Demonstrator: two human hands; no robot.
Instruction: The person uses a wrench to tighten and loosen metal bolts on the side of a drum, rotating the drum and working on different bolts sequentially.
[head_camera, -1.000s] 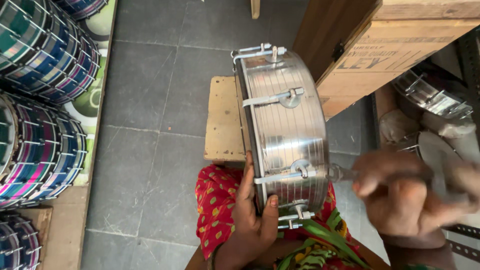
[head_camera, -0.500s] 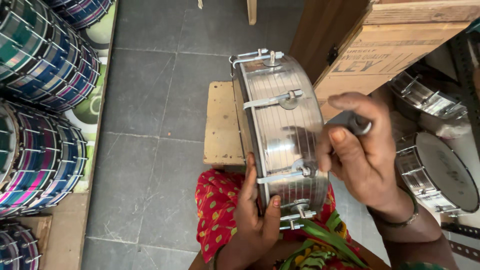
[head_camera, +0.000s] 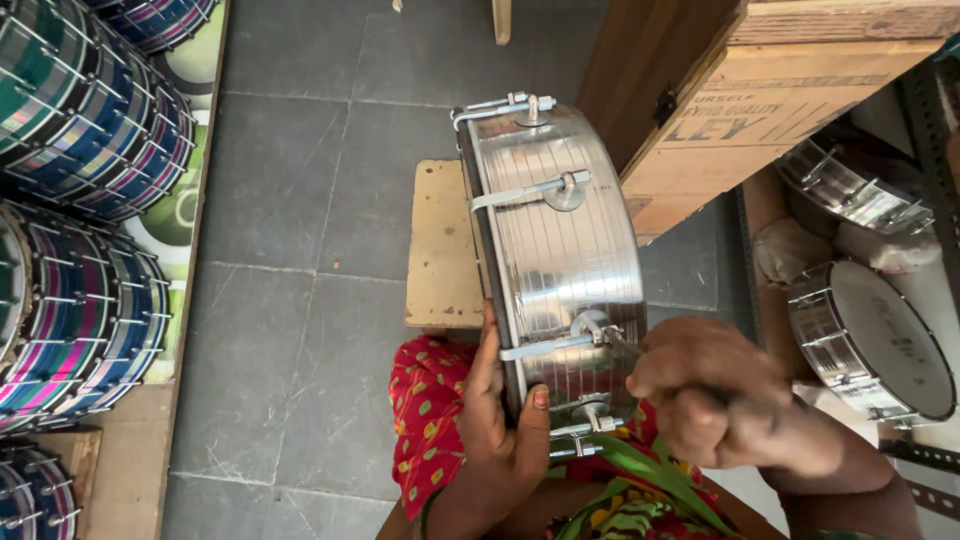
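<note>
**Two hands steady a steel drum on a low wooden stool**

A shiny metal drum (head_camera: 560, 250) stands on its edge on a small pale wooden stool (head_camera: 440, 250), its ribbed shell facing up toward the head camera. The left hand (head_camera: 500, 410) clasps the near rim, fingers spread along the dark drumhead side and the thumb pressed onto the shell, so the drum sits directly in that grip. The right hand (head_camera: 715, 400) is curled into a tight fist just beside the shell, closed on a thin metal tool (head_camera: 622, 345) whose tip meets one of the tension lugs (head_camera: 590, 328); most of the tool is hidden inside the fist. Further silver hooks and lugs run up the shell to its far end.

The stool rests on a floor of large grey stone tiles (head_camera: 310, 150). A red patterned garment (head_camera: 430, 410) covers the person's lap beneath the drum.

Along the left edge, drums with striped bands of blue, green and pink (head_camera: 90, 130) are stacked on their sides above a wooden ledge. At upper right, a tan cardboard box (head_camera: 790, 100) with dark block lettering on its side leans against dark wooden boards. Lower right, more metal drums (head_camera: 870, 340) with white heads lie close together.
</note>
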